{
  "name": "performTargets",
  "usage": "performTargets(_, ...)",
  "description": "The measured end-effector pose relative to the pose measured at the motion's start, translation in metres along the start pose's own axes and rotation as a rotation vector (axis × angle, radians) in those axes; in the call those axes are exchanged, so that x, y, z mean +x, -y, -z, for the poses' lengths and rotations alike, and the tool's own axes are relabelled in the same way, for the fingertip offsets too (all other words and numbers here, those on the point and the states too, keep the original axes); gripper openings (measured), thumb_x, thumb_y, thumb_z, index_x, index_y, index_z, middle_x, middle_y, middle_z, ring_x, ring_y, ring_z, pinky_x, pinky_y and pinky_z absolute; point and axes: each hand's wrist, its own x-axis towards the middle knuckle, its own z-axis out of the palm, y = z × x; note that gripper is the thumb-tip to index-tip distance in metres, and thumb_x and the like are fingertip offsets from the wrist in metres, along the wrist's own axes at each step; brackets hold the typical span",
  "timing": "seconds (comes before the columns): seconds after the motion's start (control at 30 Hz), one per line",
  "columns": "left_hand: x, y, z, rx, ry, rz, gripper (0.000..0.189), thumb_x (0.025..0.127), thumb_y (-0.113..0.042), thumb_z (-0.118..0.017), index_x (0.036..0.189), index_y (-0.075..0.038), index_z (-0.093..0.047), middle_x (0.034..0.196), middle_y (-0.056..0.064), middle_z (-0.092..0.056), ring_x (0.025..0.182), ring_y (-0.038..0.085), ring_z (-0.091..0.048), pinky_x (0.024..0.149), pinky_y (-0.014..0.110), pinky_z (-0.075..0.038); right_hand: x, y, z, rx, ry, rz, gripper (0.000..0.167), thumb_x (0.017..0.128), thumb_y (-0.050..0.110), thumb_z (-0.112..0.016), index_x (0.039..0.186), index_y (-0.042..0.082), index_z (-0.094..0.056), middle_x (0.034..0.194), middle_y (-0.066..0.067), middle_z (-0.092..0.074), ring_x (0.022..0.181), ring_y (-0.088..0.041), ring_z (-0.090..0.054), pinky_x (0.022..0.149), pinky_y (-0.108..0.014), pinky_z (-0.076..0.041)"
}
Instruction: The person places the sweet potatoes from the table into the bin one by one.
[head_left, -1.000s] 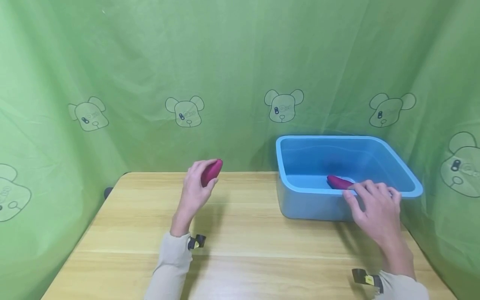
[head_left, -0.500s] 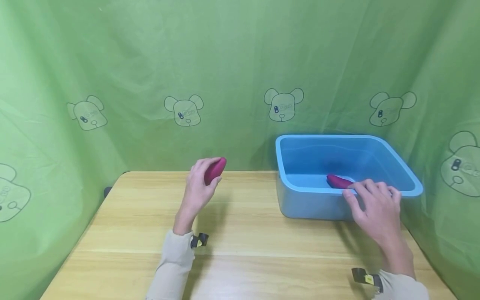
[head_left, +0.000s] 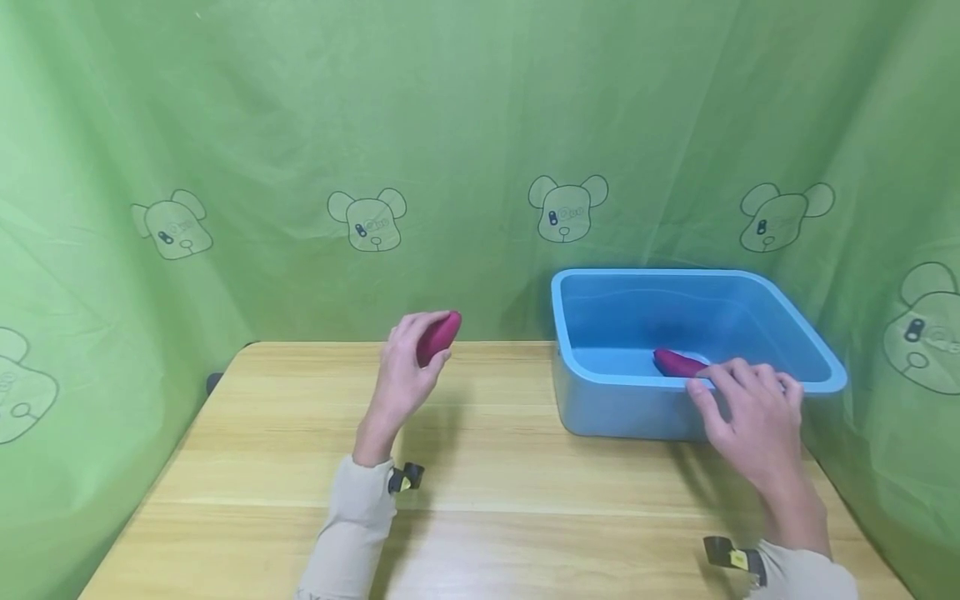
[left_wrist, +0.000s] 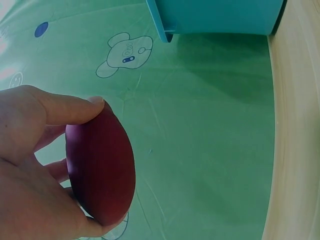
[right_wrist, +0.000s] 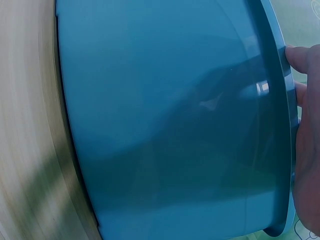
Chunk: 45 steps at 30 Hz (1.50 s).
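Note:
In the head view my left hand [head_left: 405, 371] holds a smooth purple-red oval thing [head_left: 439, 338], shaped like a sweet potato, above the table. Thumb and fingers grip it from opposite sides; the left wrist view shows the same oval thing [left_wrist: 102, 165] upright with one broad side bare. At the right stands a blue plastic tub [head_left: 622, 408]. Over its front rim lies my right hand [head_left: 753, 417], thumb outside and fingers bent over the lip. A second purple-red long thing [head_left: 677, 364] lies inside the tub near those fingertips, partly hidden by the rim and hand.
The tub stands on a light wooden table [head_left: 495, 467], near its back right corner. Green curtains [head_left: 465, 125] printed with bear faces hang behind and on both sides. A small black device [head_left: 407, 477] sits on the left wrist and another black device [head_left: 735, 558] on the right.
My left hand has shifted slightly right and up with the oval thing in its grip. The right hand, the tub and the thing inside it have stayed put.

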Motion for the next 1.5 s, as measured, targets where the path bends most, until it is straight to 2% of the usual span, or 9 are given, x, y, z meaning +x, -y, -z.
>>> performTargets(1.07, 0.009, -0.023, -0.029, -0.025, 0.027, -0.092, 0.057, 0.085, 0.0, -0.08, 0.137, -0.013, -0.063, 0.133, 0.013, -0.061, 0.116, 0.035, -0.057, 0.096, 0.053, -0.052, 0.0, -0.001, -0.002, 0.002, -0.011, 0.002, 0.034, 0.101, 0.034, -0.058, 0.11, 0.004, -0.069, 0.105, -0.019, -0.063, 0.103, -0.043, -0.048, 0.095, -0.069, -0.025)
performTargets(1.5, 0.01, -0.032, -0.037, -0.006, 0.051, -0.101, 0.056, 0.086, -0.002, -0.08, 0.137, -0.014, -0.063, 0.133, 0.012, -0.061, 0.117, 0.033, -0.057, 0.097, 0.054, -0.049, 0.0, 0.0, -0.002, 0.003, -0.012, 0.005, 0.034, 0.101, 0.034, -0.058, 0.109, 0.003, -0.069, 0.104, -0.02, -0.063, 0.103, -0.043, -0.048, 0.095, -0.07, -0.025)
